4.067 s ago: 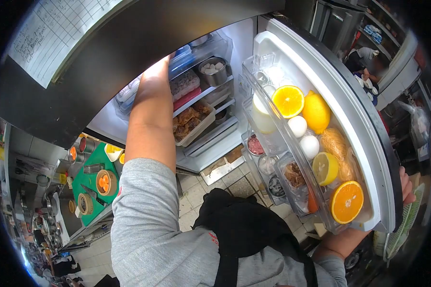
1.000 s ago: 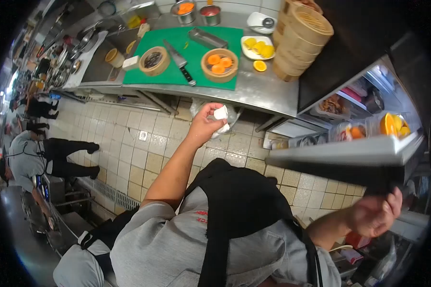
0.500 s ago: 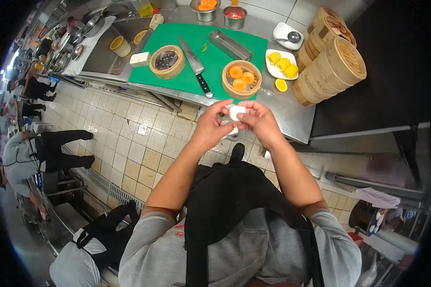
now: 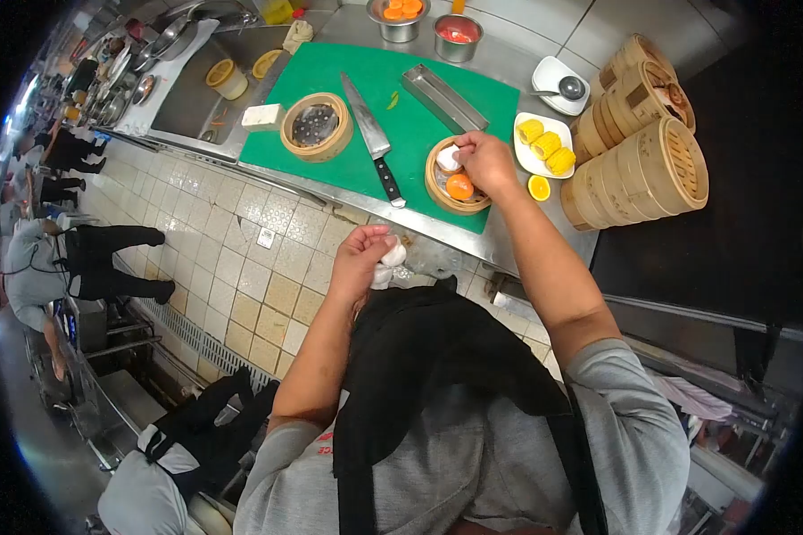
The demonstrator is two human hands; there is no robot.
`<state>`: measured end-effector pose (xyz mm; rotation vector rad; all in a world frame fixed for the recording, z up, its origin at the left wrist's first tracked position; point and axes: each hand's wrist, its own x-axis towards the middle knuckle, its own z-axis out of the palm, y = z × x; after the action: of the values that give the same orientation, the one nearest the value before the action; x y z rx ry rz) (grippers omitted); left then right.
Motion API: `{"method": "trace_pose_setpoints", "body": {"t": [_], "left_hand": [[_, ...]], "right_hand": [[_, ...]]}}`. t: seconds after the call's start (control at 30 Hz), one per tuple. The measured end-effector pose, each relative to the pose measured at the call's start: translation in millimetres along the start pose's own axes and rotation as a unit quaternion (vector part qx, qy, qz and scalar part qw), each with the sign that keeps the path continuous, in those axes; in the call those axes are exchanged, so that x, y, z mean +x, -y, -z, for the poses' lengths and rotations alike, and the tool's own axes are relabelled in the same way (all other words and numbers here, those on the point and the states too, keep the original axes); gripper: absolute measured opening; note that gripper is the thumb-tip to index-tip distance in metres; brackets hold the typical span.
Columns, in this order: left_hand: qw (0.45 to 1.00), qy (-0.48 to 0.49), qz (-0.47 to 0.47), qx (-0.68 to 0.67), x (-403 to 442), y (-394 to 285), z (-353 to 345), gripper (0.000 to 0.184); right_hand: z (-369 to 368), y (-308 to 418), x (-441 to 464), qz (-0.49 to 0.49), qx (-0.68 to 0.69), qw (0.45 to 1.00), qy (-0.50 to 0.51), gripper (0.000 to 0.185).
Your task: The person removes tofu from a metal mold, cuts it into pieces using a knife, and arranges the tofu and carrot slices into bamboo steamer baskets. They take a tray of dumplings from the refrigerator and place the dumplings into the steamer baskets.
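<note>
My left hand (image 4: 359, 263), closed, pinches white round pieces (image 4: 393, 253) in front of the counter's edge. Over the right bamboo steamer (image 4: 456, 203), my right hand (image 4: 485, 163) has its fingers closed on a white piece (image 4: 449, 159) at the carrot slices (image 4: 459, 186). This steamer stands on the green cutting board (image 4: 321, 199), partly hidden by the hand. Left of it lies a knife (image 4: 367, 119) with a black handle. Another bamboo steamer (image 4: 315, 126) with a dark perforated base sits farther left, beside a white block (image 4: 263, 118). A metal trough (image 4: 444, 98) lies near the board's back.
Corn pieces on a white plate (image 4: 530, 160), an orange half (image 4: 539, 187) and stacked steamers (image 4: 638, 178) stand at the right. Behind are metal bowls (image 4: 399, 30) and a ladle on a dish (image 4: 553, 100). A sink (image 4: 187, 107) and co-workers (image 4: 80, 259) are on the left.
The fridge is out of view. My right hand has moved from my left hand to the right steamer with a white piece. My left hand has moved slightly down and left.
</note>
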<state>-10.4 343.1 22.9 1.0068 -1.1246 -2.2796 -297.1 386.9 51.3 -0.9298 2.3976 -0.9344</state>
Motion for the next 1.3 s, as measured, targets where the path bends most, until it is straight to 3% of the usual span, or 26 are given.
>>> {"method": "trace_pose_setpoints", "body": {"t": [0.13,0.2,0.23,0.3,0.33,0.4,0.5,0.53,0.63,0.67,0.77,0.9,1.0,1.03,1.13,1.3], "left_hand": [[1.0,0.007,0.003,-0.008,14.4,-7.4,8.6,0.022],[0.999,0.014,0.004,0.035,21.0,-17.7,11.1,0.019],[0.999,0.014,0.011,0.035,24.5,-18.7,13.4,0.019],[0.998,0.048,0.001,0.05,34.7,-21.4,13.6,0.018],[0.996,0.057,-0.003,0.071,37.5,-22.8,12.1,0.018],[0.995,0.073,0.0,0.065,41.5,-27.8,1.8,0.019],[0.993,0.098,0.016,0.062,44.0,-38.1,-8.5,0.022],[0.992,0.106,0.031,0.063,43.3,-41.3,-11.5,0.024],[0.988,0.137,0.031,0.068,39.1,-52.2,-24.2,0.021],[0.988,0.139,0.032,0.066,42.1,-50.0,-24.7,0.021],[0.982,0.16,0.016,0.102,48.4,-47.5,-27.2,0.021],[0.988,0.145,0.042,0.037,46.4,-57.3,-37.6,0.022],[0.991,0.125,0.051,0.022,51.0,-52.6,-32.2,0.025],[0.991,0.12,0.056,0.014,52.6,-49.0,-29.5,0.025],[0.994,0.099,0.055,0.003,51.3,-40.7,-22.9,0.023],[0.996,0.071,0.058,-0.002,46.6,-37.4,-9.8,0.022]], "right_hand": [[1.7,-2.4,-14.7,0.0,0.032,0.999,-0.022,0.029],[-7.4,-17.5,-27.0,0.091,0.107,0.99,0.0,0.03],[-9.0,-2.4,-47.1,0.085,0.107,0.991,0.002,0.03],[-8.6,31.3,-91.9,0.133,0.131,0.974,0.125,0.034],[-13.2,42.3,-106.3,0.127,0.13,0.976,0.122,0.034],[-20.8,57.0,-122.9,0.076,0.194,0.954,0.215,0.035],[-39.8,40.7,-125.1,-0.003,0.292,0.934,0.204,0.034],[-43.2,33.7,-123.5,0.005,0.367,0.911,0.188,0.034],[-32.3,27.0,-126.0,-0.006,0.426,0.889,0.166,0.035],[-26.3,28.5,-127.3,0.004,0.357,0.918,0.171,0.036],[-21.4,29.0,-128.8,0.004,0.377,0.913,0.155,0.037],[-11.1,10.0,-113.9,0.009,0.389,0.911,0.139,0.036],[-0.4,3.1,-94.6,0.056,0.207,0.977,0.005,0.033],[1.2,-1.0,-87.8,0.055,0.207,0.977,0.006,0.033],[5.2,-14.3,-71.8,0.224,-0.072,0.971,-0.042,0.024],[5.5,-23.9,-71.2,0.281,-0.12,0.95,-0.06,0.02]]}}
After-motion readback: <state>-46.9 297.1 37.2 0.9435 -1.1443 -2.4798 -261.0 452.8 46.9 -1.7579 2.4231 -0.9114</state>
